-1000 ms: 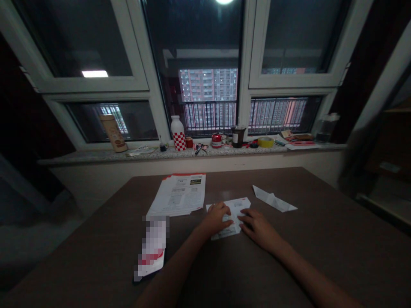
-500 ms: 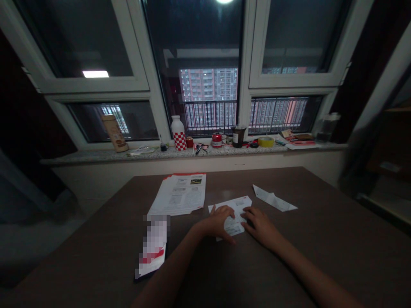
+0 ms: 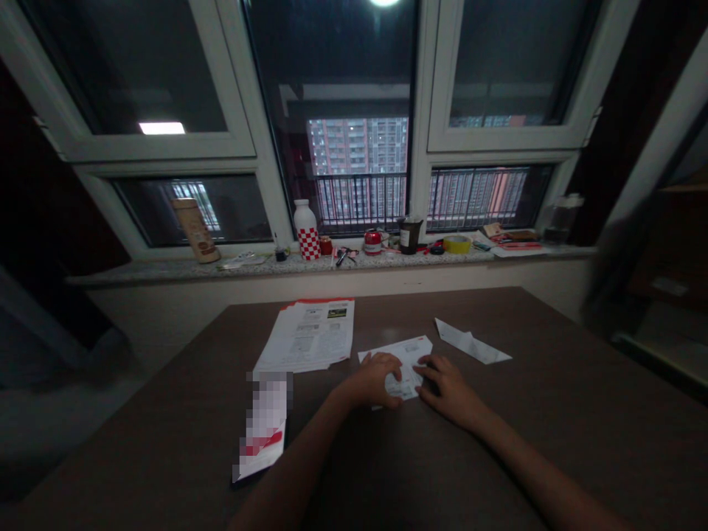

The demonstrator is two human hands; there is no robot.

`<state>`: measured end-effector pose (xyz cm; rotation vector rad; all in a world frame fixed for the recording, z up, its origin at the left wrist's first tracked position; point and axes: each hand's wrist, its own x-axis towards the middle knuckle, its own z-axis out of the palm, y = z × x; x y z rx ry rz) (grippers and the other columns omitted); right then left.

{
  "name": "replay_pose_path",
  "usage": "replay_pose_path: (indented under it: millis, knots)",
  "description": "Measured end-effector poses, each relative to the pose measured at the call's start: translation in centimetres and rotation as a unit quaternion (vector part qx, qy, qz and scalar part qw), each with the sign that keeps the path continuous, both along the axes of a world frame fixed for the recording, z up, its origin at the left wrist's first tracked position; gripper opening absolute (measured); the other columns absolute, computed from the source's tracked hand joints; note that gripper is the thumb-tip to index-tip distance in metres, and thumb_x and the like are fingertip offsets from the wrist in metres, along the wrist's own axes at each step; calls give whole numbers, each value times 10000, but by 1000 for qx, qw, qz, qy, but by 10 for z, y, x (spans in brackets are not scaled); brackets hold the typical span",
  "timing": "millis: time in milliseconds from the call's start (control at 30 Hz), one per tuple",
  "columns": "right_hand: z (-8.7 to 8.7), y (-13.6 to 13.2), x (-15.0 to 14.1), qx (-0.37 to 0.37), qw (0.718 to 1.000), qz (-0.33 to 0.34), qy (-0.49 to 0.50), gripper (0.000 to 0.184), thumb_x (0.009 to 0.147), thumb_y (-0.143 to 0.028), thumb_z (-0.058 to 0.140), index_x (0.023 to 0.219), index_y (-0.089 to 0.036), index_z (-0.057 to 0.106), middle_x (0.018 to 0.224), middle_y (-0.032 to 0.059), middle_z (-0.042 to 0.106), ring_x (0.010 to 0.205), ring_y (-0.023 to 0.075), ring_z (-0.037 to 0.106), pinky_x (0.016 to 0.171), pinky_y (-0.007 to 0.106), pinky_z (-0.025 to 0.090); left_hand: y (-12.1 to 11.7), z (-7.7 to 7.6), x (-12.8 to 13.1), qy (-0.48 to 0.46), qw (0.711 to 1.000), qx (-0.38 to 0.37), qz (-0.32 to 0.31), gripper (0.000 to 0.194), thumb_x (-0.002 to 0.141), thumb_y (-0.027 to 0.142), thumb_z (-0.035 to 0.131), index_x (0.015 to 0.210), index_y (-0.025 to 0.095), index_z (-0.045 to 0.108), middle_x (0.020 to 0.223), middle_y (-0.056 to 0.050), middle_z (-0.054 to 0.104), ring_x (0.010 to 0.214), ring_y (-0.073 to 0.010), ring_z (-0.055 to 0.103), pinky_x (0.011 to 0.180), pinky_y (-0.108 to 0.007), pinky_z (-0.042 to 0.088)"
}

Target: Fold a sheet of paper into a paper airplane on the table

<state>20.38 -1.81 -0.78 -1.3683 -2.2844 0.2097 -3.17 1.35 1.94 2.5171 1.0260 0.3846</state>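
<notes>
A folded sheet of white printed paper (image 3: 410, 352) lies on the brown table in front of me. My left hand (image 3: 372, 380) rests over its left part, fingers curved and the thumb spread apart at the near edge. At the sheet's right edge, the fingertips of my right hand (image 3: 447, 389) touch the paper, with its thumb held apart from the fingers. Both hands are open, and they cover parts of the sheet. To the right of it, a folded paper boat (image 3: 471, 344) lies on its own.
A stack of printed sheets (image 3: 313, 335) lies left of my hands, with a partly pixelated phone-like object (image 3: 265, 439) nearer me. On the windowsill stand a checkered bottle (image 3: 307, 230), a tan tumbler (image 3: 196, 230), a dark cup (image 3: 409, 236) and yellow tape (image 3: 456, 245).
The folded sheet has shifted slightly right and away from me. My left thumb swung out toward me, then drew back to the paper's near edge. My right hand has barely moved.
</notes>
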Motion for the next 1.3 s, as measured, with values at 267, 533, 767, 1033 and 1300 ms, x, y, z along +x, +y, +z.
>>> replay_pose_path:
  millis: [267, 533, 767, 1033, 1300]
  knots:
    - [1, -1, -2, -22, 998, 33, 45, 233, 869, -306, 553, 1072, -252, 652, 1180, 70, 574, 1140, 238, 517, 996, 399, 399, 2, 0, 0, -15, 999, 34, -17, 347, 607, 305, 789, 914, 211, 658, 1164, -46, 630, 1134, -241, 535, 1033, -345, 361]
    - [9, -5, -5, -22, 993, 57, 98, 130, 845, -237, 556, 894, -232, 677, 1078, 63, 616, 1057, 218, 557, 948, 361, 427, 2, 1, 0, -39, 999, 19, 4, 240, 671, 267, 725, 904, 216, 706, 1169, -48, 651, 1123, -233, 563, 1020, -342, 392]
    - [7, -5, -7, -21, 991, 65, 116, 85, 810, -253, 618, 821, -229, 699, 1078, 60, 629, 1052, 220, 562, 953, 362, 417, 2, 6, 3, -29, 1000, 9, -3, 123, 763, 276, 651, 822, 208, 735, 1083, -37, 710, 1036, -222, 623, 951, -321, 432]
    - [-3, 0, -6, -11, 993, 45, 106, 73, 776, -290, 658, 811, -246, 705, 1084, 54, 629, 1058, 240, 557, 963, 395, 397, 6, 2, 6, -50, 997, 18, 49, 227, 839, 393, 626, 933, 208, 718, 994, -28, 731, 963, -199, 650, 884, -275, 446]
    - [0, -2, -12, -31, 992, 14, 118, 99, 807, -283, 617, 805, -235, 704, 1042, 57, 641, 1035, 236, 562, 929, 374, 404, 5, -6, 11, -134, 980, 2, 150, 486, 760, 441, 717, 1166, 238, 543, 1144, -33, 658, 1057, -238, 612, 883, -306, 454]
